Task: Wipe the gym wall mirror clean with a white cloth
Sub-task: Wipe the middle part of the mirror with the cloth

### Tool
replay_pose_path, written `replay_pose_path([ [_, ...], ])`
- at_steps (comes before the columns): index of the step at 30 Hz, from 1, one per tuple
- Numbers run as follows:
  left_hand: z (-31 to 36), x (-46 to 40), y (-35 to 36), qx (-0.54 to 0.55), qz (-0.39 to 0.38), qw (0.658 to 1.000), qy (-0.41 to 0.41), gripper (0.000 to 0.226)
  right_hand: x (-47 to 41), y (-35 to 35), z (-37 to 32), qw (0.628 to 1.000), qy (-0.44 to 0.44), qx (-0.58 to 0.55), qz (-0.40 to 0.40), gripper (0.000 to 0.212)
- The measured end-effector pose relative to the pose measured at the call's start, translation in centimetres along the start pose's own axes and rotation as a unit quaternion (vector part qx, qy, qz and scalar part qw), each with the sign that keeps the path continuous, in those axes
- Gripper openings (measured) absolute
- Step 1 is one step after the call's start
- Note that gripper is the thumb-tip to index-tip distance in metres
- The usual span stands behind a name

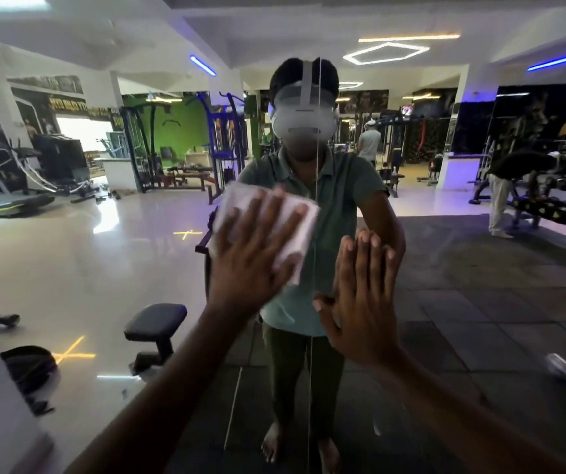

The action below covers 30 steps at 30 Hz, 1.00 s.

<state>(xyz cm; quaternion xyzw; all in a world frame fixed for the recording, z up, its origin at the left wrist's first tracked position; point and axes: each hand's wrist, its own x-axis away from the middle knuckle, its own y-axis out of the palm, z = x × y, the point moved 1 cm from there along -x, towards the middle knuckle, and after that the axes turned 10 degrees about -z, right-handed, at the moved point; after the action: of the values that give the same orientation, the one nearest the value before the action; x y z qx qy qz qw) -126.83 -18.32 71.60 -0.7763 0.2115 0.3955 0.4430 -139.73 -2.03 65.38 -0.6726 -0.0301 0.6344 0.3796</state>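
Glossy pale floor (69,261) meets dark mats (479,302); hexagonal ceiling light (385,53), green wall (172,131).

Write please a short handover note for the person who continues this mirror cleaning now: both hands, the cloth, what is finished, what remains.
Left hand: flat, fingers spread, pressing the white cloth on the mirror, left of the vertical panel seam.
Right hand: open, empty, palm resting on the glass just right of the seam.
Done: cannot tell; no clear line between wiped and unwiped glass.
Left: keep wiping across both panels.
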Motion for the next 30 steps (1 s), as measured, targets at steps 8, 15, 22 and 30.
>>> replay_pose_path([
  [8,7.6,5.2,3.2,0.095,-0.018,0.966,-0.238,0.069,5.8,2.8,-0.4,0.999,-0.005,0.0,-0.047,0.088],
  [15,0.5,8.4,3.6,0.08,0.031,0.943,-0.321,0.067,8.8,4.3,0.8,0.996,-0.021,0.032,-0.079,0.088],
  [22,8.9,6.0,3.9,0.126,-0.057,0.983,-0.122,0.071,10.7,5.8,0.5,0.995,-0.016,0.037,-0.093,0.092],
  [30,9.0,11.7,6.1,0.16,-0.028,0.908,-0.386,0.072,12.7,5.8,-0.6,0.992,0.004,0.026,-0.124,0.092],
])
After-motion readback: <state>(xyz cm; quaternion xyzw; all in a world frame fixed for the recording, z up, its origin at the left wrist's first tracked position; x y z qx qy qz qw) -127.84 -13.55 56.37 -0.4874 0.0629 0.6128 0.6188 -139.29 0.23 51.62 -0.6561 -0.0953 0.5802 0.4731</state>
